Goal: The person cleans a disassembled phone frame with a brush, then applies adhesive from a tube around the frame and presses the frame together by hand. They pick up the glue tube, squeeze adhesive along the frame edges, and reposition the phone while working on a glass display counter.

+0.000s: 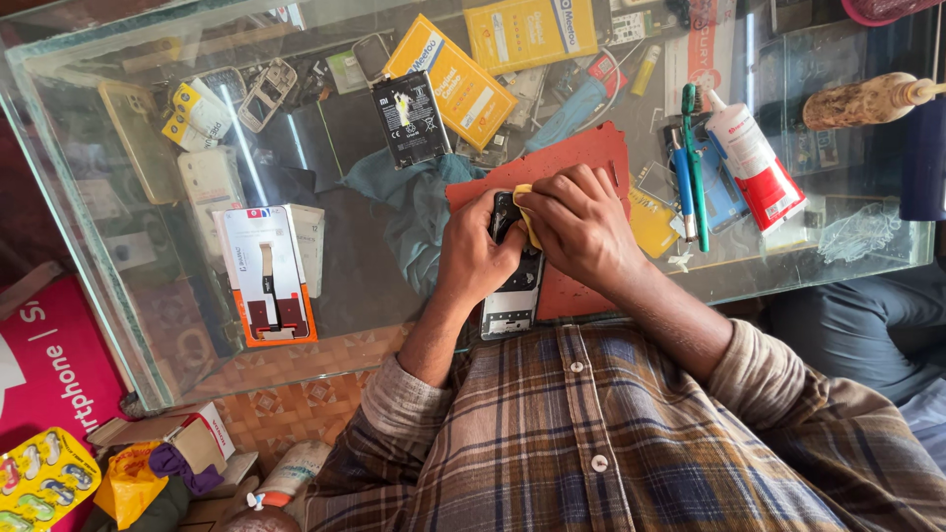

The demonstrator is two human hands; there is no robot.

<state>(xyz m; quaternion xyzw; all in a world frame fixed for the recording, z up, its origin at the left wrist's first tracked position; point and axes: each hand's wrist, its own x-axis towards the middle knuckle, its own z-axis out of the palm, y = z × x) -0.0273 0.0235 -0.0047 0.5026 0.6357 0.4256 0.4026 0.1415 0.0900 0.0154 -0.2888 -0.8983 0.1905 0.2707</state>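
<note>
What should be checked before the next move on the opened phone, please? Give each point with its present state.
1. Left hand holds the opened phone steady over the red mat: ok.
2. Right hand presses the yellow cloth on the phone's upper end: ok.
3. Phone rests fully on the mat: not ok, its lower end reaches past the mat toward the glass counter's edge.
4. Surface under the cloth is clean: cannot tell, the hands hide it.
5. White glue bottle is capped: ok.
6. Green brush lies near the right hand: ok.
</note>
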